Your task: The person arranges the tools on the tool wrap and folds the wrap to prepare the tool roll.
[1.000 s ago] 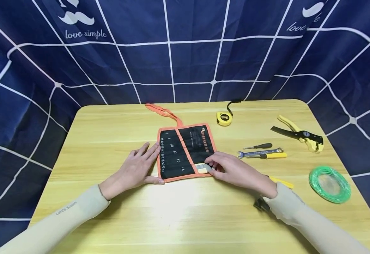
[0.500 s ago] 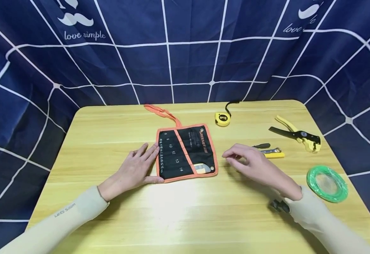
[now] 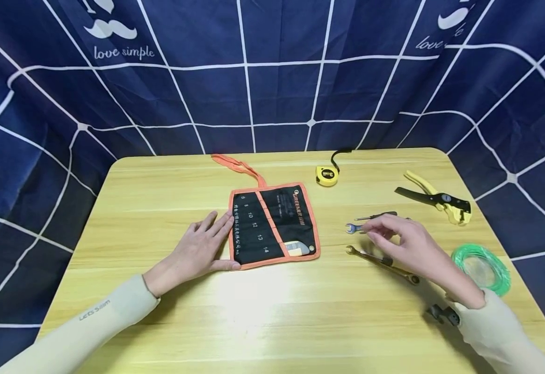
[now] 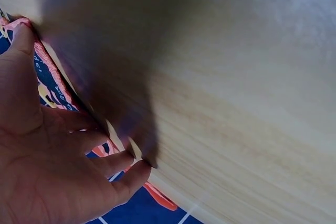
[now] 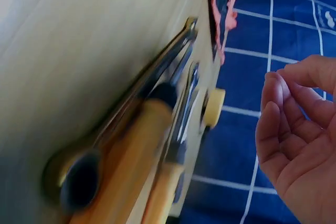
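Observation:
My left hand lies flat, fingers spread, along the left edge of a black tool pouch with orange trim. A utility knife sits in the pouch's lower right pocket. To the right, my right hand hangs over the tools with fingers loosely bent and nothing in its grasp. Around it are a blue-silver wrench, partly hidden by the hand, a dark-handled screwdriver and a bronze-toned wrench. In the right wrist view, a yellow-handled screwdriver shows beside another yellow handle.
At the back stands a yellow tape measure with a black strap. Yellow-and-black cutters and a coil of green wire lie at the right. An orange strap trails from the pouch; a patterned blue curtain borders the table.
My right hand has left the utility knife at the pouch and moved right, over the tools. The lower wrench has come into sight. My left hand has stayed on the pouch's edge.

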{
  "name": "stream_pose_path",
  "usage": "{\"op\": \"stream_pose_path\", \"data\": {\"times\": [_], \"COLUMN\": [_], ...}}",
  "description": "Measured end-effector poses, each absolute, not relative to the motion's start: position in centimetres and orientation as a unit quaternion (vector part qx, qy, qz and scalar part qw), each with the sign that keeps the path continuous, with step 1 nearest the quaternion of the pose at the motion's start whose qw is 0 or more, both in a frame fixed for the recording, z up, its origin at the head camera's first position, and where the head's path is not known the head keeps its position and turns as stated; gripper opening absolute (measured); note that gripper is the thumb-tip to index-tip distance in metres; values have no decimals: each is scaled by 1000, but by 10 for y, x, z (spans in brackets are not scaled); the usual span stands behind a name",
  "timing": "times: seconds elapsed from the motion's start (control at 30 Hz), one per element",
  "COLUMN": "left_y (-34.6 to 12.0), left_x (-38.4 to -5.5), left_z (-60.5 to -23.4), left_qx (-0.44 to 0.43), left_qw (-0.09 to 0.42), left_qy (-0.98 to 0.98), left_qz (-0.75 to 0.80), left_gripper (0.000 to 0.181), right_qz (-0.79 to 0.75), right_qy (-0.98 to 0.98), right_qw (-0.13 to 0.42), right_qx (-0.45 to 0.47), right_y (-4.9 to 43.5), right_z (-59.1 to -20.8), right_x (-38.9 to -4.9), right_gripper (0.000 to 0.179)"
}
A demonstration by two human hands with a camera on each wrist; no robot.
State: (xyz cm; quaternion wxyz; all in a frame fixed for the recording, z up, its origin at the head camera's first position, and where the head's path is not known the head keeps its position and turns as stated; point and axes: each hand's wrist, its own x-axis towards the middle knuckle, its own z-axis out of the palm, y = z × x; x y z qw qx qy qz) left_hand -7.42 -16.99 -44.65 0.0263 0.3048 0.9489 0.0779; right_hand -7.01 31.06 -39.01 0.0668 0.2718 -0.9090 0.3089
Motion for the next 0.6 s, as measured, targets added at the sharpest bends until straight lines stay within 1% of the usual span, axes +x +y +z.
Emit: {"op": "stream_pose_path", "data": {"times": [0.17, 0.4, 0.6], "left_y": [-169, -169, -169], "left_x": [-74, -73, -73], "left_z": [-446, -445, -446], "left_qx": [302, 298, 298], "left_qw": [25, 28, 29], "left_qy": [949, 950, 950], "left_qz": [81, 85, 82], "left_gripper": [113, 111, 112], "right_qz": [307, 320, 310], "right_qy": [-918, -924, -932], "right_qw": [70, 39, 34], "right_qx": [243, 205, 183], "right_y": [334, 367, 381], "right_z": [-398, -411, -419], "right_x": [-76, -91, -102], "right_gripper": [27, 21, 18]}}
